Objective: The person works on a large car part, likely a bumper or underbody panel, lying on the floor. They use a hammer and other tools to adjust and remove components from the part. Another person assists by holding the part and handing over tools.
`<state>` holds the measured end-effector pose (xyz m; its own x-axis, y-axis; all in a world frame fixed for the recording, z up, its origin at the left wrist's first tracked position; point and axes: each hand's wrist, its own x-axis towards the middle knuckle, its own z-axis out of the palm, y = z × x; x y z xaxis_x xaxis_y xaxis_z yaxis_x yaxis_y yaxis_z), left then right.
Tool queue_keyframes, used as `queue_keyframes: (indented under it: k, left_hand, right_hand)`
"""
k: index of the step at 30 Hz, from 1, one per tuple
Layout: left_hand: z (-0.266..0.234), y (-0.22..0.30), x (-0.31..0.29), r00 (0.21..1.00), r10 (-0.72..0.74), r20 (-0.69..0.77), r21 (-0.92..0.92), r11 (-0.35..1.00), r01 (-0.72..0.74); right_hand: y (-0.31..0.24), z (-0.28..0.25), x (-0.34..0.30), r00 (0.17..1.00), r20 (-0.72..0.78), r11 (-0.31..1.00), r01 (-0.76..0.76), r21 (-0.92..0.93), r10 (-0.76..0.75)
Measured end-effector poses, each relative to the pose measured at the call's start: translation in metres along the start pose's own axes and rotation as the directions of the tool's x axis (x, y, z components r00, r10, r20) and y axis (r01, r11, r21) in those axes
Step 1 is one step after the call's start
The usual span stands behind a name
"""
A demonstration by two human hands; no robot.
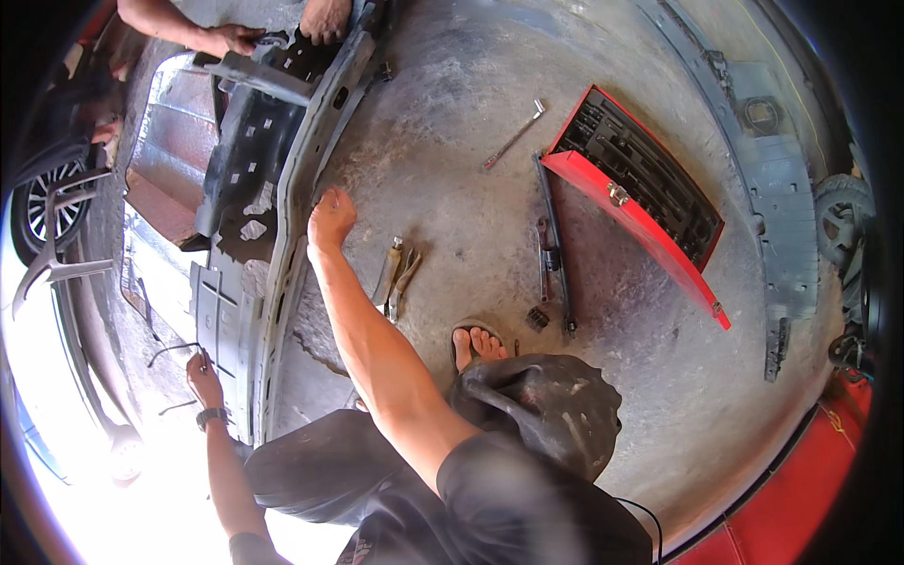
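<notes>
A long grey-black vehicle body part with holes and a raised metal rail lies on the floor to my left. My left hand, below a black wristwatch, is closed at its near left edge. Its fingertips pinch a thin bent black rod. Close by the rail's right side, my right hand is curled into a fist; whatever its fingers hold, if anything, is hidden. At the far end, another person's two hands rest on the part.
Pliers and a wooden-handled tool lie before my foot. A ratchet, a long dark bar and a socket lie near an open red toolbox. A grey panel stretches along the right.
</notes>
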<state>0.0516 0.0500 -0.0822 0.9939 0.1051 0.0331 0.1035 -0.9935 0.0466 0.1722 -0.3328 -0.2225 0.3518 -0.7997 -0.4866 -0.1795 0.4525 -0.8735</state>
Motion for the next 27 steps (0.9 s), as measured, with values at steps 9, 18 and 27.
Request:
queue_keyframes:
  k: [9,18,27]
  left_hand:
    - [-0.036,0.027,-0.042,0.93,-0.113,0.351,-0.008,0.992,0.123]
    - [-0.032,-0.006,-0.052,0.979,-0.103,0.178,0.074,0.993,0.091]
    - [-0.032,0.0,-0.053,0.945,-0.164,0.283,0.005,0.986,0.169]
  right_hand:
    - [-0.066,0.0,-0.046,0.928,0.369,0.955,0.153,-0.253,-0.051]
    - [-0.054,-0.002,-0.09,0.897,0.414,0.769,0.373,-0.519,-0.156]
    - [-0.025,0.008,-0.089,0.901,0.32,0.64,0.433,-0.635,-0.292]
